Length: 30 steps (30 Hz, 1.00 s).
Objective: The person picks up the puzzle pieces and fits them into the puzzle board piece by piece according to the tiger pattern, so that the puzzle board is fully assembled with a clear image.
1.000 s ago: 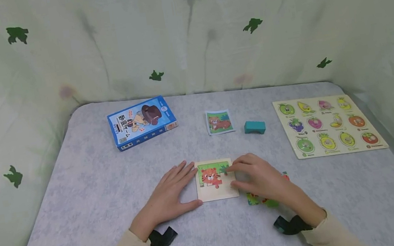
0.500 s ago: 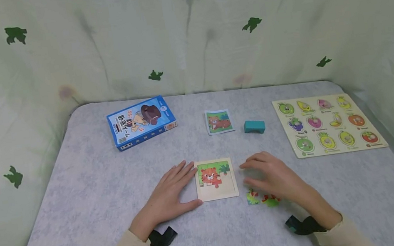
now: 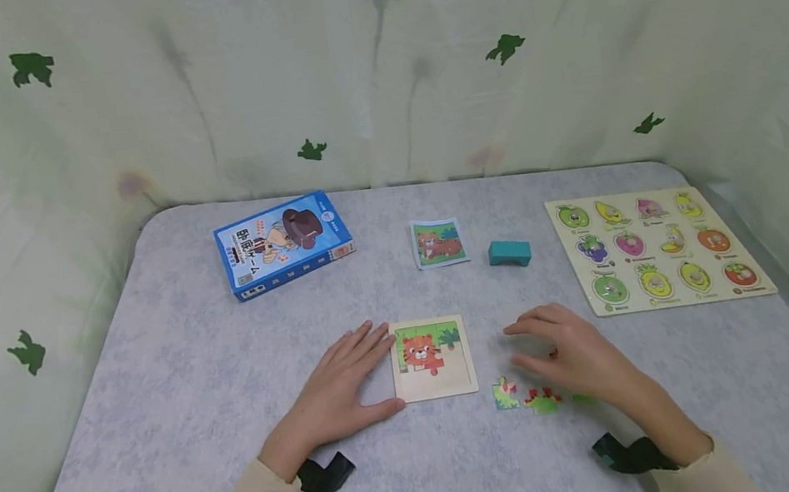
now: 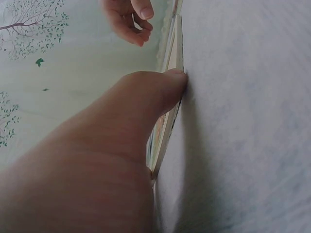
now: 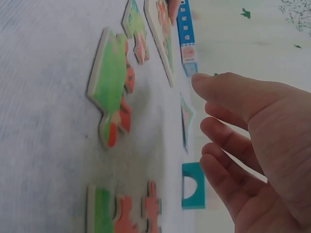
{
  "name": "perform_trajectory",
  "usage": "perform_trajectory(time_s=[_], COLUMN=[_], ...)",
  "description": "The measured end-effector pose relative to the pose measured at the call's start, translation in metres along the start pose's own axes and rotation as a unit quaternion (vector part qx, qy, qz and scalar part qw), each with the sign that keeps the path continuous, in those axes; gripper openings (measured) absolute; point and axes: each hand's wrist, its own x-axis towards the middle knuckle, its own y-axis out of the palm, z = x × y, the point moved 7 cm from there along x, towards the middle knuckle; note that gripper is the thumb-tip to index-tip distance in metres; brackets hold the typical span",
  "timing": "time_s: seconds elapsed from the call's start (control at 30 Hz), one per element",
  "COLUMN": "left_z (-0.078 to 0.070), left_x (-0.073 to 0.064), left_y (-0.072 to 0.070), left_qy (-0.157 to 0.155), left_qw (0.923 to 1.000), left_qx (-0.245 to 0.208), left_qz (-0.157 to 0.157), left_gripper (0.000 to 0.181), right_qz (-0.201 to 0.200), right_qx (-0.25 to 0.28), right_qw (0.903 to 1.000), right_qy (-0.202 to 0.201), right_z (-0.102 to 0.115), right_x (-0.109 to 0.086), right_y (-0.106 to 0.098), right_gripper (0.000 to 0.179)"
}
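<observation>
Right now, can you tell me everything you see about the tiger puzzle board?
The puzzle board is pale, squarish and looks wooden. Its upper part shows an orange tiger face on green, with a dark green plant at the upper right; most of the lower part is bare, so it's unfinished. It lies flat on the grey table. The person's left grip touches its left side, thumb at the near left corner. The right grip is apart from it.

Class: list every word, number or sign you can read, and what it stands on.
"卧底ゲーム": large title on the blue box.
Box's smaller print: too small to read.
Labels on the fruit board: too small and blurred.
Puzzle: no lettering visible.
</observation>
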Motion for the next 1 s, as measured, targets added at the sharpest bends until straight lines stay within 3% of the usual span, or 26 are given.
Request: perform_trajectory(time_s=[1.0], left_z=[-0.001], left_x=[0.0], left_y=[0.0], left_qy=[-0.003], left_qw=[1.0], left_qx=[-0.006], left_qz=[0.005], left_gripper=[0.091], right_qz=[0.018], right_qx=[-0.02], right_qw=[0.9954], right_qy=[0.092], right_z=[-0.051], right_x=[-0.034], right_y=[-0.011], right_gripper=[0.039])
